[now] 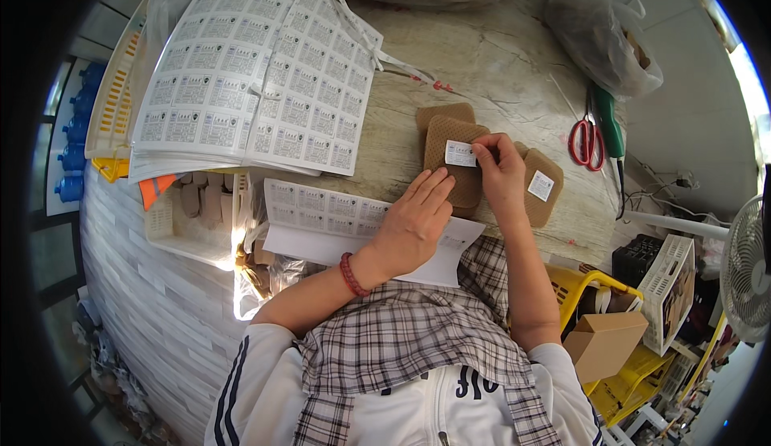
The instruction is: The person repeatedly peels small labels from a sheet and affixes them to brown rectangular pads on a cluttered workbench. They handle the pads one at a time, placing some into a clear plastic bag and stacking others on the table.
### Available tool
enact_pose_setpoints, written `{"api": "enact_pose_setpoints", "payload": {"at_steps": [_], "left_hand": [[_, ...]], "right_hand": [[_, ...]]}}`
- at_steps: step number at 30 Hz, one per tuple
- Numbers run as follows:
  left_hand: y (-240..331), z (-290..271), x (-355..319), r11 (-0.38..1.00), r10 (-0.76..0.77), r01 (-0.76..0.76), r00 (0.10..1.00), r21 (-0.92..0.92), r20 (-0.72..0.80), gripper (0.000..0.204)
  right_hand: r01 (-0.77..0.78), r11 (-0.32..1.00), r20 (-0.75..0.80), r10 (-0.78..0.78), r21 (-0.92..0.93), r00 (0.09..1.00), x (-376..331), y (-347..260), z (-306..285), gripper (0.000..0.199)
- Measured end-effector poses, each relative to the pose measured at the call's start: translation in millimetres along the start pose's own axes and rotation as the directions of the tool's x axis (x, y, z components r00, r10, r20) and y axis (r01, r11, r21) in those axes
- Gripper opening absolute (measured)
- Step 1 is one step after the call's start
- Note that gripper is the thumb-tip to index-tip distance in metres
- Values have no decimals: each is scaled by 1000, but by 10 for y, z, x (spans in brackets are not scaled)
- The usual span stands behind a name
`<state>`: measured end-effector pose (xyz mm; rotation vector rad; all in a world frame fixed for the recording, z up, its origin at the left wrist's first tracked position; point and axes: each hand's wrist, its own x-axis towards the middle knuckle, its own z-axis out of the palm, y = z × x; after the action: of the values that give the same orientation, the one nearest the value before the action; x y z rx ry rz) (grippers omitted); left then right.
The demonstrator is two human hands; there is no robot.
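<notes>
A brown, textured pad with rounded corners [438, 132] lies on top of a small overlapping pile in front of me. On its upper face sits a small white printed label [460, 153]. My right hand [502, 177] pinches that label by its right edge. My left hand [414, 225] is open, its fingers stretched flat with the tips on the pad's lower left part. Its palm is over a creased sheet of labels [321, 209] at the table's near edge. To the right, another brown pad [548, 169] carries a white label [541, 186].
Thick stacks of printed label sheets [217, 68] cover the table's left side. Red-handled scissors [586, 142] and a green-handled tool [608, 124] lie at the right, near a plastic bag [606, 40]. Crates, a cardboard box [606, 341] and a fan [747, 265] stand beyond the right edge.
</notes>
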<state>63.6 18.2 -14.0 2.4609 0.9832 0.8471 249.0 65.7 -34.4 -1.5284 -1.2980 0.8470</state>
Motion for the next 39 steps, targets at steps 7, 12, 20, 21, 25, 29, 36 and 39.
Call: {"api": "enact_pose_setpoints", "payload": {"at_steps": [7, 12, 20, 21, 25, 29, 36, 39], "left_hand": [[14, -5, 12, 997, -45, 44, 999, -65, -8, 5], [14, -23, 47, 999, -39, 40, 999, -21, 26, 8], [58, 12, 40, 997, -47, 43, 997, 70, 61, 9], [56, 18, 39, 996, -50, 45, 997, 71, 63, 8], [50, 46, 32, 996, -53, 48, 997, 74, 57, 5], [61, 28, 41, 998, -38, 35, 998, 53, 49, 5], [38, 55, 39, 996, 1, -4, 1000, 85, 29, 6], [34, 74, 17, 996, 9, -10, 1000, 86, 10, 7]], "right_hand": [[49, 996, -19, -50, -79, 999, -30, -68, 14, 5], [85, 992, -40, -89, -98, 995, -63, -61, 29, 5], [220, 935, -62, -246, -279, 967, -111, 2, 81, 21], [193, 935, -70, -223, -299, 972, -135, -58, 93, 27], [249, 857, -150, -348, -452, 925, -151, -124, 161, 44], [247, 860, -174, -354, -447, 919, -152, 16, 124, 34], [225, 796, -204, -397, -563, 895, -132, -37, 121, 12], [345, 714, -190, -554, -609, 811, -90, -57, 108, 8]]}}
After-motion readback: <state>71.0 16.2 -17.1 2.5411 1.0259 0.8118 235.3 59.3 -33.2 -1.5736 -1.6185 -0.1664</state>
